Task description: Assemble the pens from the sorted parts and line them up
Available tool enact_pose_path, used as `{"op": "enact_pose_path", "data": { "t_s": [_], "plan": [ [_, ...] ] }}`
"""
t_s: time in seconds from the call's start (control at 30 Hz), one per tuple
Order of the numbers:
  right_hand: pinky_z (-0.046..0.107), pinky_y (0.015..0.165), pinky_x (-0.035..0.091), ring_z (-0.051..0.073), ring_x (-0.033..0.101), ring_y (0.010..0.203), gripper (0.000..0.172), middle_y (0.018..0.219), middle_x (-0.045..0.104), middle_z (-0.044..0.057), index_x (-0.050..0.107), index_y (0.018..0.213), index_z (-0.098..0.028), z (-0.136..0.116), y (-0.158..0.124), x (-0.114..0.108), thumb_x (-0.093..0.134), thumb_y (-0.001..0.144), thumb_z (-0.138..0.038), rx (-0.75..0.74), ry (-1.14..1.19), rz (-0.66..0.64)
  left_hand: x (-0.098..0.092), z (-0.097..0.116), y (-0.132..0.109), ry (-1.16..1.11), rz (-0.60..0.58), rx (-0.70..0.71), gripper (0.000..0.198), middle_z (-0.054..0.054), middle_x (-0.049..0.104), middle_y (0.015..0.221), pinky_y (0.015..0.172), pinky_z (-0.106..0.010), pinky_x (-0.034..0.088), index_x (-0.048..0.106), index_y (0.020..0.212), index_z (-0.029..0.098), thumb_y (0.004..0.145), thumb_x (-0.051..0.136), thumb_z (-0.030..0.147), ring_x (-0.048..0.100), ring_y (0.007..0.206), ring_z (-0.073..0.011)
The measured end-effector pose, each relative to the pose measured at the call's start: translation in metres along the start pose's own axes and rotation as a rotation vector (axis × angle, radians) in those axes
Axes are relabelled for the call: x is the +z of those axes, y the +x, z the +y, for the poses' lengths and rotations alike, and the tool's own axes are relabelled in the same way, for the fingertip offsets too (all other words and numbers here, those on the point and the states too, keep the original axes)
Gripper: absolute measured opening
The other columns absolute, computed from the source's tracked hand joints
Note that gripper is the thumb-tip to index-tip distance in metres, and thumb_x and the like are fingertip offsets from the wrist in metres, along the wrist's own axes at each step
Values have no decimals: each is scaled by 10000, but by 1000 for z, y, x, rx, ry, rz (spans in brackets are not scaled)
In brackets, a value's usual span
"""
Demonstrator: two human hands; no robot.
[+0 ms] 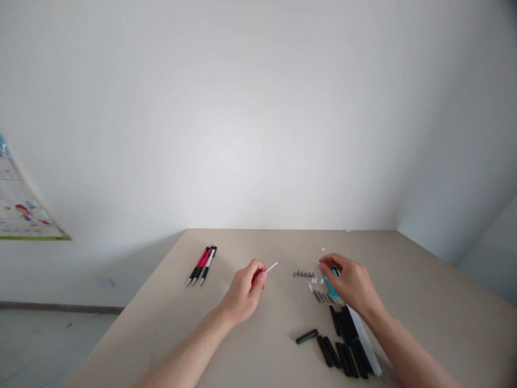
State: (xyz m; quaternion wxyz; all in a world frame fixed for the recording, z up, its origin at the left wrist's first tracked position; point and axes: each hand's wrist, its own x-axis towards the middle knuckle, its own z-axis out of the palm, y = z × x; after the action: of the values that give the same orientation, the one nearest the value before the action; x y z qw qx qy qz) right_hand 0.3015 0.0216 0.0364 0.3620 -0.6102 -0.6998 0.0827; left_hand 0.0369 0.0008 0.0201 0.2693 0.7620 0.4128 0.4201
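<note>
My left hand (245,291) is closed around a red pen barrel (254,279), mostly hidden by the fingers. A thin white refill (272,266) sticks out of it, pointing right and away from me. My right hand (350,280) hovers over blue pen parts (331,287), its thumb and fingertips brought together. Whatever they pinch, if anything, is too small to make out. Left of that hand stand several grey cone tips (304,274) in a row, with small white pieces (314,281) beside them. Several springs (322,297) lie just nearer to me.
Three pens (202,265), two red and one white, lie at the table's left. Several black grips (343,358) and a bundle of white refills (365,345) lie at the front right. A wall (258,134) rises behind the table (242,355).
</note>
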Motion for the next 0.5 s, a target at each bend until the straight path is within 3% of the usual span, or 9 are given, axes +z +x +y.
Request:
{"op": "enact_pose_path", "data": {
  "t_s": [0.07,0.17,0.27,0.4,0.5],
  "plan": [
    [274,652,435,177,613,680,195,735,676,15,656,811,-208,-9,-5,-4,544,799,-367,-104,19,-154,0,0,0,18,-12,-3,242,36,491,628,574,-218,318,464,777,186,954,359,314,430,561,-110],
    [252,693,404,161,593,753,150,799,664,-9,661,831,-222,-30,-20,-5,691,728,-326,-382,55,-505,0,1,0,38,-20,-5,281,22,511,638,604,-225,338,470,753,186,960,339,323,463,593,-119],
    [248,680,370,166,577,765,271,774,653,-27,668,785,-232,-47,-35,4,819,597,-355,-499,27,-715,0,1,0,39,-21,-4,295,13,527,654,621,-228,351,479,756,184,965,329,328,485,616,-124],
    [250,666,350,164,565,752,250,747,638,-23,660,777,-223,-53,-42,11,805,634,-370,-516,15,-746,0,-1,0,49,-23,1,284,17,526,648,621,-225,353,482,761,183,963,341,323,491,616,-122],
    [256,704,364,171,562,782,198,790,634,-10,642,779,-212,-49,-38,0,771,655,-297,-507,34,-698,1,-3,-1,56,-22,0,282,20,524,645,614,-223,346,479,753,183,963,347,316,486,608,-118]
  ]
}}
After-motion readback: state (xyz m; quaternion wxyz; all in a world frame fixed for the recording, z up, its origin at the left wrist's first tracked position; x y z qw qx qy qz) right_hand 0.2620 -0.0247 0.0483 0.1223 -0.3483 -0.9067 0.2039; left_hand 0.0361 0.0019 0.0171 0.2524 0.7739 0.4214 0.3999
